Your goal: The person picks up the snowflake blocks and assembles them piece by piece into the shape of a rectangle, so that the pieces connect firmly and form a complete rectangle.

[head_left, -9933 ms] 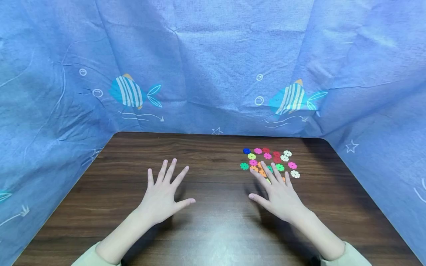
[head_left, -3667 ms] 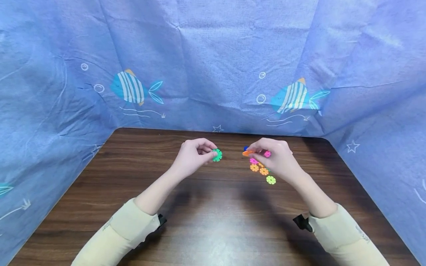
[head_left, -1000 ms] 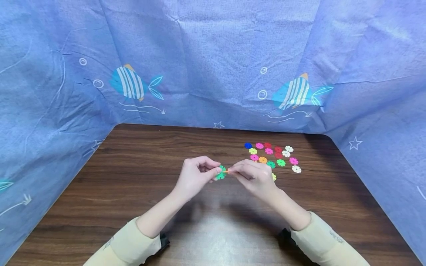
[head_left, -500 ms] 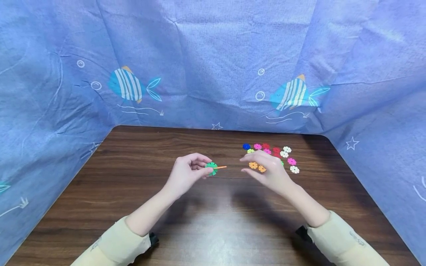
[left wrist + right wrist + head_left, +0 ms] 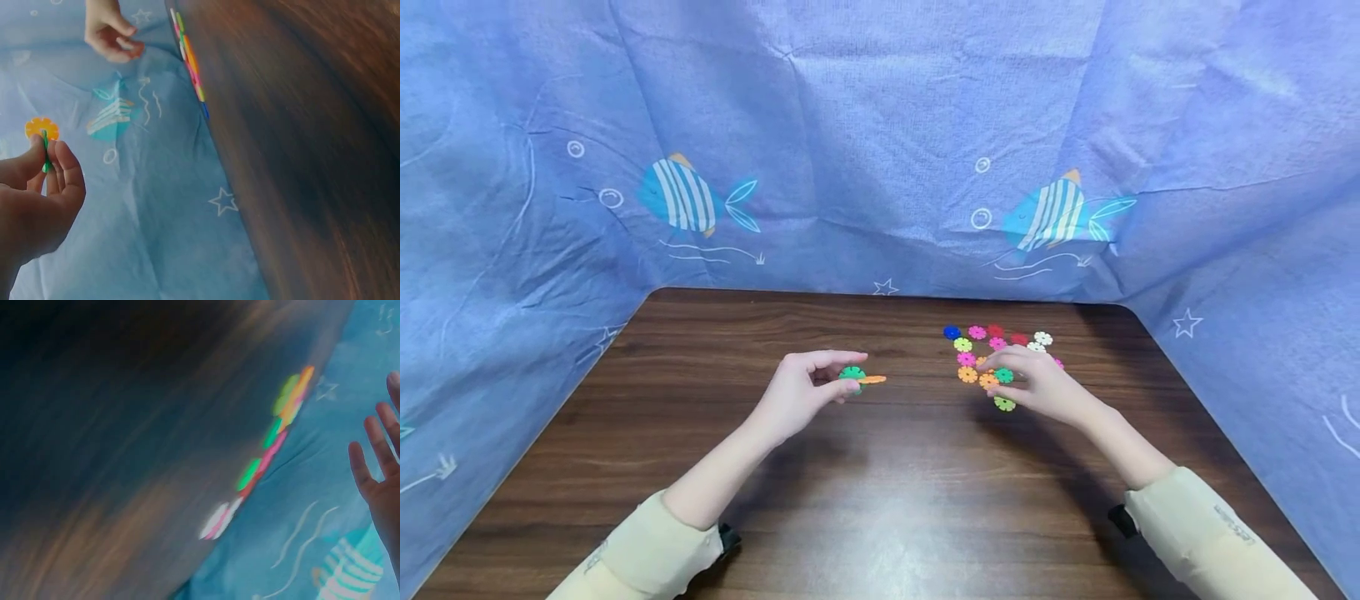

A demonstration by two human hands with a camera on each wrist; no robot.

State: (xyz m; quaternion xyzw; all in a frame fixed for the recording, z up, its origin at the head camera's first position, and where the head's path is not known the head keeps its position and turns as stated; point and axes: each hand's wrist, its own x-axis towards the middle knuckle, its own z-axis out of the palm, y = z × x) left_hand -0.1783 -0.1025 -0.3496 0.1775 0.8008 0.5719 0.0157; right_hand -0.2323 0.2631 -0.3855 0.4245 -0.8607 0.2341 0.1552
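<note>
Thumb and fingers of my left hand (image 5: 793, 390) pinch a green notched building disc (image 5: 852, 372) above the table. An orange disc (image 5: 876, 380) stands crosswise in the green one, sticking out to the right; the left wrist view shows this orange disc (image 5: 42, 127) face-on and the green one edge-on. My right hand (image 5: 1051, 388) hovers over the loose discs, thumb and fingers apart, holding nothing. Its fingertips are close by an orange disc (image 5: 987, 381) and a green disc (image 5: 1003, 376). In the right wrist view the fingers (image 5: 373, 439) are spread and straight.
Several flat notched discs lie on the brown wooden table (image 5: 760, 333) at the right, among them a blue disc (image 5: 952, 332), a lime disc (image 5: 1004, 404) and a white disc (image 5: 1042, 338). A blue fish-print curtain (image 5: 880, 150) hangs behind the table.
Both hands began spread and bare, then each picked up a disc. The orange disc was joined to the green one; my right hand let go and moved right to the loose discs. My left drew slightly left.
</note>
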